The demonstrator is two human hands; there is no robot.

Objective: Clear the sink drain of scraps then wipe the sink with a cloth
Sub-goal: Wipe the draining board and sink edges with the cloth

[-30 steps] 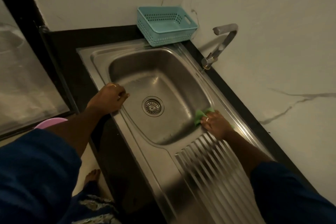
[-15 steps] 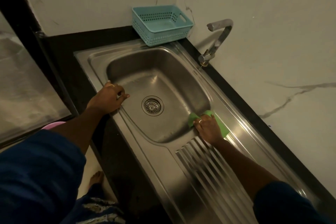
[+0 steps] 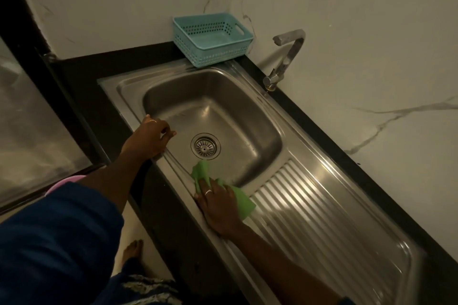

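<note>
The steel sink (image 3: pixel 238 96) has a round drain strainer (image 3: pixel 205 145) in its floor, with no scraps visible on it. My right hand (image 3: pixel 218 205) presses a green cloth (image 3: pixel 202 172) flat on the basin's near rim, close to the front edge; part of the cloth hangs into the basin and part lies under my palm. My left hand (image 3: pixel 151 137) rests on the basin's left rim, fingers curled over the edge, holding nothing that I can see.
A ribbed draining board (image 3: pixel 322 218) lies to the right of the basin. A turquoise plastic basket (image 3: pixel 213 39) stands on the counter behind the sink. A bent tap (image 3: pixel 285 57) rises at the back right by the marble wall. The counter (image 3: pixel 99 96) is black.
My right hand has slid the green cloth along the basin's near rim from the right corner toward the front left. My left hand has stayed on the left rim.
</note>
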